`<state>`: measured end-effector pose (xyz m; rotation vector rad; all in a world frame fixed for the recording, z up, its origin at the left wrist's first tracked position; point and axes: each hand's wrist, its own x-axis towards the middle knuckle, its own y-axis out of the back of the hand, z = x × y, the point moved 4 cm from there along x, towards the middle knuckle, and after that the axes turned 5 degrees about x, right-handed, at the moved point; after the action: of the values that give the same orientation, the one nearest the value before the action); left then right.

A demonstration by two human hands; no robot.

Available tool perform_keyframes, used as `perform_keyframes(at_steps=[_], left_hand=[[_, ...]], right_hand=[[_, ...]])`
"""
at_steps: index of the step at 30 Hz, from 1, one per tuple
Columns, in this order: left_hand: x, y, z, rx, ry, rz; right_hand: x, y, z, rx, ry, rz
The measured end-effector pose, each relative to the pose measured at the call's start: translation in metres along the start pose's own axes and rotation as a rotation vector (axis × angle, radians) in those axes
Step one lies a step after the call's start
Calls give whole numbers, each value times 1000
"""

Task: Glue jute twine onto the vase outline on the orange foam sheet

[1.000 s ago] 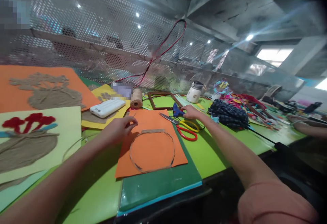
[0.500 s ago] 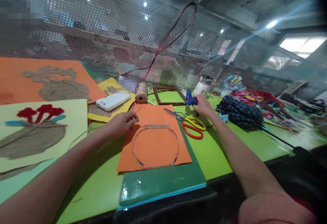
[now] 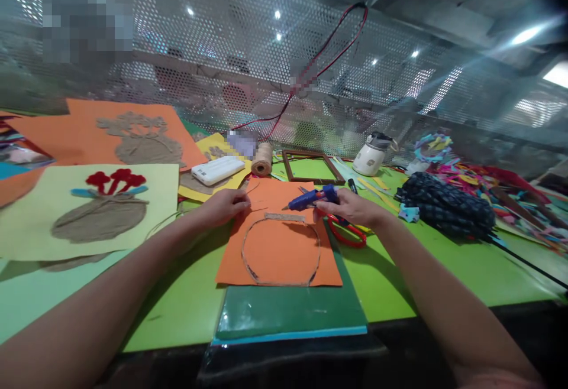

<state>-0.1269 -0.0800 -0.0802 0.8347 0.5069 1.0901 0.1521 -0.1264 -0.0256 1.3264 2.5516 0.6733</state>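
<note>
In my right hand (image 3: 348, 207) is a blue glue gun (image 3: 310, 198), its nozzle pointing left above the orange sheet (image 3: 284, 253). My left hand (image 3: 226, 206), fingers pinched, holds a thin strand of twine (image 3: 260, 208) over the sheet's upper left edge. A twine outline of a round pot (image 3: 243, 247) lies on the sheet, with a short flat twine strip (image 3: 284, 217) across its top. Scissors with red and yellow handles (image 3: 348, 236) lie under my right hand, partly hidden. Beneath the orange sheet is a dark green folder (image 3: 288, 312).
Behind the sheet stand a twine spool (image 3: 261, 161), a white power bank (image 3: 218, 169), a brown frame (image 3: 310, 181) and a white bottle (image 3: 369, 157). Finished twine pot pictures (image 3: 102, 217) lie left. A folded dark umbrella (image 3: 444, 206) and colourful scraps (image 3: 465, 179) sit right.
My right hand has brought the glue gun left and nearer, from beside the bottle to over the orange sheet. My left hand stays by the sheet's edge; the view has turned slightly left.
</note>
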Motion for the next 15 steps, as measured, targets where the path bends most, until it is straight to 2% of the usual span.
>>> perform_keyframes(at_steps=[5, 9, 15], left_hand=[[1, 0, 3, -114, 3, 54], [0, -1, 9, -166, -7, 35], [2, -12, 5, -227, -59, -2]], right_hand=[[8, -14, 4, -38, -22, 5], [15, -24, 4, -121, -42, 19], [23, -29, 11, -257, -97, 35]])
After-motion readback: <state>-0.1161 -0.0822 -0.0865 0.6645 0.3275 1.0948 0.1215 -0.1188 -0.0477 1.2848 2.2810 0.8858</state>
